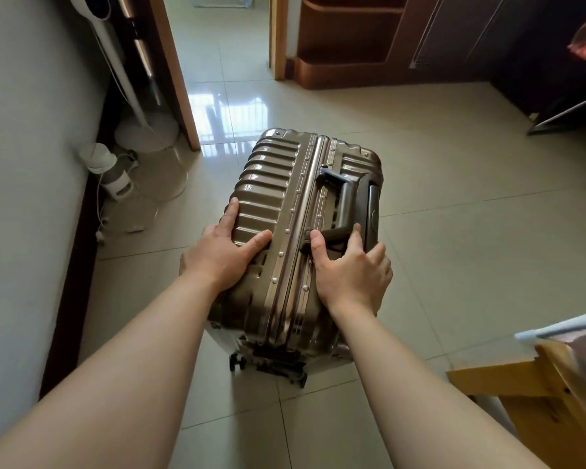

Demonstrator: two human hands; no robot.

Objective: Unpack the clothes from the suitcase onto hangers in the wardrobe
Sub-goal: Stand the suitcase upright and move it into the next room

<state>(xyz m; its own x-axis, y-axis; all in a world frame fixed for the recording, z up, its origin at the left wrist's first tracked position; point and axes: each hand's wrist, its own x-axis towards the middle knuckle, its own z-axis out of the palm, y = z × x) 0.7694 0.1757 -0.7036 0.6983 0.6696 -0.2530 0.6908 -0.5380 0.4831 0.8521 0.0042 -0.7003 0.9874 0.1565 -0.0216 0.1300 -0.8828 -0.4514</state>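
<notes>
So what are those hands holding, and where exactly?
Both hold the suitcase by its top: the left hand clasps the ribbed left edge, the right hand grips the right edge beside the carry handle.

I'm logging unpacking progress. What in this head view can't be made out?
- Clothes: head view, hidden inside the closed suitcase.
- Dark cabinet, top right: cut off by the frame edge; no hangers visible.
- Right hand: fingertips hidden over the suitcase's right side.
- Pale cloth, right edge: cut off, unidentifiable.

Bare forearms (pixel 142 350); left grip (pixel 217 255), right grip (pixel 352 275) bare, nails (pixel 315 237) short.
</notes>
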